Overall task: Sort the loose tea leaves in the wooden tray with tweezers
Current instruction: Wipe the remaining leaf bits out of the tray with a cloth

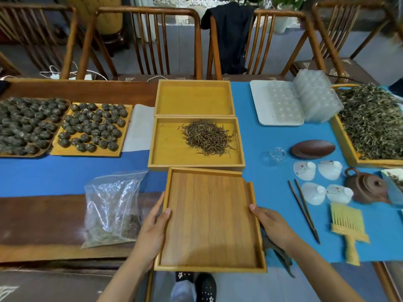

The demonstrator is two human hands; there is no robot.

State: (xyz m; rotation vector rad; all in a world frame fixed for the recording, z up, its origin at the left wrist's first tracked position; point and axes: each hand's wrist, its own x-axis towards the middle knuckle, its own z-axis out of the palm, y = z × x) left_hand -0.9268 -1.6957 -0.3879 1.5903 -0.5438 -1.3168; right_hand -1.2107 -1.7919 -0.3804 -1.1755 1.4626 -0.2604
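Sorting not started: my left hand [152,223] and right hand [272,225] grip the empty wooden tray [209,219], tweezers [304,210] untouched, tea leaves [207,137] still piled.

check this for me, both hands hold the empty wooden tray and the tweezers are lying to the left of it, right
Not quite. The head view shows the tweezers lying to the right of the empty wooden tray, on the blue cloth. The left hand and right hand do hold it.
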